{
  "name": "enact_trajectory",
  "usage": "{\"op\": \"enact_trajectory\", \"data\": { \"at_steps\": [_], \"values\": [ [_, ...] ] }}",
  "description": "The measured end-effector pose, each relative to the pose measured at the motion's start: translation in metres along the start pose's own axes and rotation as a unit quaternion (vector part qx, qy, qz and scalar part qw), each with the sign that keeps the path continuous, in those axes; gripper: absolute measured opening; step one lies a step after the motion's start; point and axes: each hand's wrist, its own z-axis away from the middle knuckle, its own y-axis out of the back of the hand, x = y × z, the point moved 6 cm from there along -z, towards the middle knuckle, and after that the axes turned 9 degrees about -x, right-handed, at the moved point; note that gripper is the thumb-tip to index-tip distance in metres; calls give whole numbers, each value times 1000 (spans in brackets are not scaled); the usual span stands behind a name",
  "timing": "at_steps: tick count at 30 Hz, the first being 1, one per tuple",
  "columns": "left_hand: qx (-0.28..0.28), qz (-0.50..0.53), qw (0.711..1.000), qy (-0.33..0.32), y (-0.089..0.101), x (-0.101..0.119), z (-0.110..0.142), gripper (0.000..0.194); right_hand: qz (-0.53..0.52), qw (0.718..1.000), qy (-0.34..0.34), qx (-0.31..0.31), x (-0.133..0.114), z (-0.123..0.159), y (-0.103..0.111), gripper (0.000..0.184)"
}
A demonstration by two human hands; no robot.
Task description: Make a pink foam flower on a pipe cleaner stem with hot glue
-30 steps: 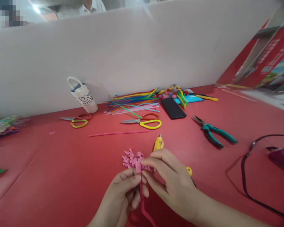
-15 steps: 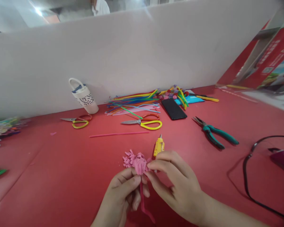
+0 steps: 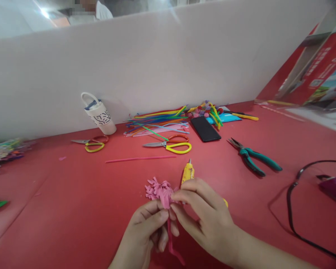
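Observation:
A pink fringed flower head (image 3: 159,189) sits on top of a pink stem (image 3: 171,239), held low over the red table (image 3: 72,201). My left hand (image 3: 145,233) is closed round the stem just under the flower. My right hand (image 3: 204,216) pinches the flower's right side with thumb and forefinger. A yellow glue gun (image 3: 187,172) lies on the table right behind my right hand, partly hidden by it.
Yellow-handled scissors (image 3: 173,145), smaller scissors (image 3: 91,144), a loose pink stick (image 3: 140,158), a pile of coloured sticks (image 3: 159,121), a black phone (image 3: 205,128), green pliers (image 3: 253,160), a white cup-shaped holder (image 3: 98,114) and a black cable (image 3: 294,209) lie around. A white partition (image 3: 156,63) closes the back.
Both hands have stayed on the flower with only slight shifts of the fingers; the stem's lower end has swung a little.

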Motion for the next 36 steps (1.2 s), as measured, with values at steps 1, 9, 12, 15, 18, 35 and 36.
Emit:
{"op": "enact_trajectory", "data": {
  "at_steps": [1, 9, 12, 15, 18, 35, 36],
  "values": [
    [0, 0, 1000, -1, 0, 0, 0, 13, 1, 1000, 1, -2, 0, 0, 0, 14],
    [-2, -19, 1000, 0, 0, 2, 0, 14, 9, 1000, -1, -8, 0, 1, -1, 15],
    [1, -28, 1000, 0, 0, 2, 0, 13, 13, 1000, 0, -4, 0, 1, -1, 14],
    [-2, -32, 999, -2, 0, 2, 0, 14, 18, 1000, -4, -2, 0, 1, 0, 13],
    [-1, -30, 1000, -7, 1, 1, 0, 14, 18, 1000, -5, -4, -1, 0, 0, 13],
    [-9, -21, 1000, 8, 0, 1, -1, 14, 16, 1000, 5, -9, -1, 1, -1, 16],
    [-8, -23, 1000, 8, 0, 1, -1, 15, 20, 1000, 4, -7, 0, 1, -1, 15]
  ]
}}
